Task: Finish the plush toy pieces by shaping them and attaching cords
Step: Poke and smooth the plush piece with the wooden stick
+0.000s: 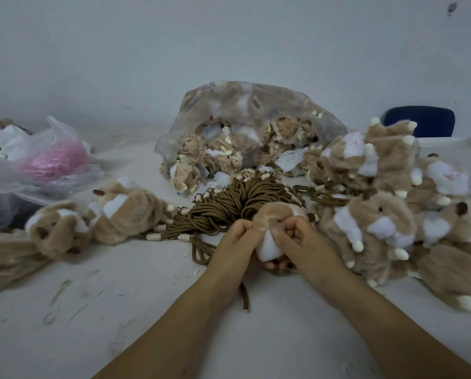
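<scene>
Scuffed white tabletop. Just before the heap of dark brown cords, tan-and-white plush toy piece, pinched by left hand and right hand. Looks light, soft; best held at its white end.

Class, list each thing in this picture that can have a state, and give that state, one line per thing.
left hand, pinching the plush piece
right hand, pinching the plush piece
plush piece, held in both hands
cord bundle, lying heaped on the table
clear bag, full, open towards the camera
plush pile, heaped at the right
thin bag, crumpled, pink bundle inside
</scene>
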Available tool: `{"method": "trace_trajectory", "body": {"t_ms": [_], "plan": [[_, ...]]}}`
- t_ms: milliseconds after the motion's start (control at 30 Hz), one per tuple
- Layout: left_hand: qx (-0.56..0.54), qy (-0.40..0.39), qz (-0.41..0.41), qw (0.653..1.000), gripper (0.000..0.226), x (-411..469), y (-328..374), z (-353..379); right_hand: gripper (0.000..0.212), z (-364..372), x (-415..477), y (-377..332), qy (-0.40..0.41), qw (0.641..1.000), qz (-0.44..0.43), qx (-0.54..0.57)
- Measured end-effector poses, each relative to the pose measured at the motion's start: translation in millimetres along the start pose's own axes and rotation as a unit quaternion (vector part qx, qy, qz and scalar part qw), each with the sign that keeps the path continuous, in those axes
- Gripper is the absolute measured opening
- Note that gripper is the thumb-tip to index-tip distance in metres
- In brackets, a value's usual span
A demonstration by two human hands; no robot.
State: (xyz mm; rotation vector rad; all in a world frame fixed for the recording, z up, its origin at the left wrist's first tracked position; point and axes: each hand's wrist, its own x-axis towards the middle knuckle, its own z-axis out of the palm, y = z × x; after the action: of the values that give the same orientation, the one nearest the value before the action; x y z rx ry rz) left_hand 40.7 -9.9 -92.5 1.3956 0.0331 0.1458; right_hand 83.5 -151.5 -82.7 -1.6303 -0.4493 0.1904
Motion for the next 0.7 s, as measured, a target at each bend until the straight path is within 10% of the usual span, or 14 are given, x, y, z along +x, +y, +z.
{"method": "trace_trajectory", "body": {"t_ms": [567,700], "plan": [[-0.003,-0.018,-0.02,1.0,0.048,3.6,-0.7,-1.5,0.021,-7.9,1.1,3.9,-0.05,0.99,0.062,0.12],[0.026,-0.026,-0.019,0.999,0.035,3.0,-2.9,-4.4,0.018,-10.5,-0.2,0.0,-0.056,0.998,0.038,0.0]]}}
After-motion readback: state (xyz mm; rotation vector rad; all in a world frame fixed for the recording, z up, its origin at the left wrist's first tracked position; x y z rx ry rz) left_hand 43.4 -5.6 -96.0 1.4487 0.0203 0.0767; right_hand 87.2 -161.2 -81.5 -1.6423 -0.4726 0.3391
